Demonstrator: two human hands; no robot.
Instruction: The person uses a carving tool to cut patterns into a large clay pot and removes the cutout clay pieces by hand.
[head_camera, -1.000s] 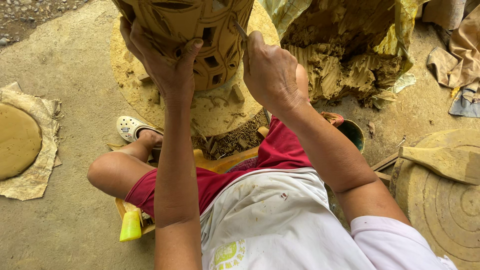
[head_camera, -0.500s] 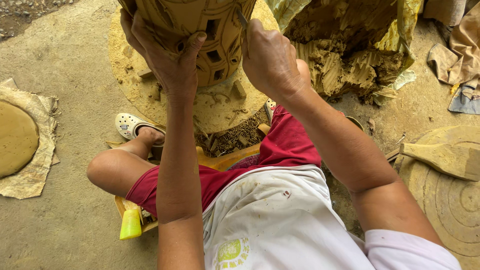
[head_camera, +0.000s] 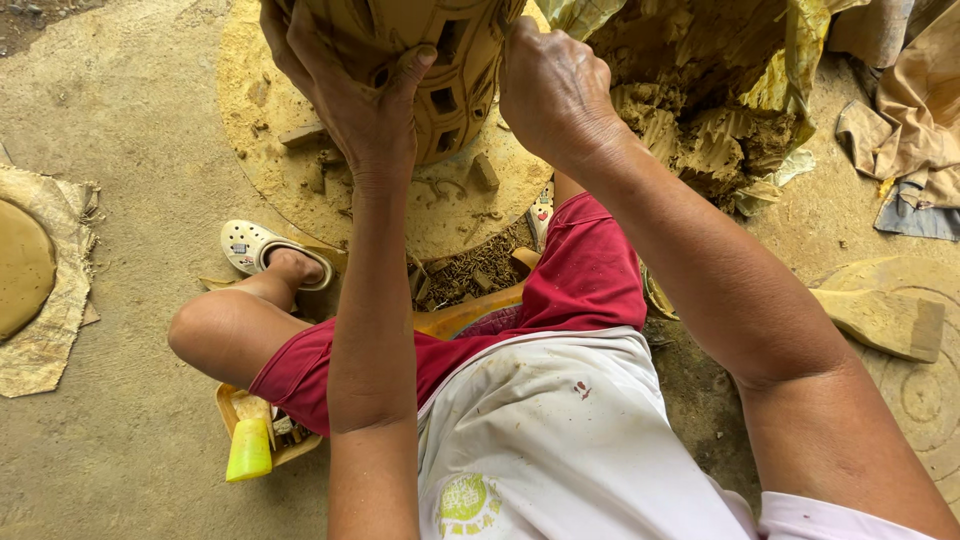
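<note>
A tall tan clay pot with square cut-out windows (head_camera: 420, 60) stands upright on a round clay-caked work disc (head_camera: 300, 160) straight ahead, the left hand (head_camera: 365, 105) spread flat against its wall, the right hand (head_camera: 555, 90) closed beside its right flank, contents hidden.

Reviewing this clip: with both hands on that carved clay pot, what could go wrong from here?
1. The clay pot has square cut-outs with thin bars between them; the left hand presses flat on that wall and might dent or crack it if the clay is soft.
2. The right hand is closed at the pot's edge, apparently on a small tool that is barely visible; a slip could gouge the wall.
3. Clay offcuts on the round board could catch the pot's base.
</note>
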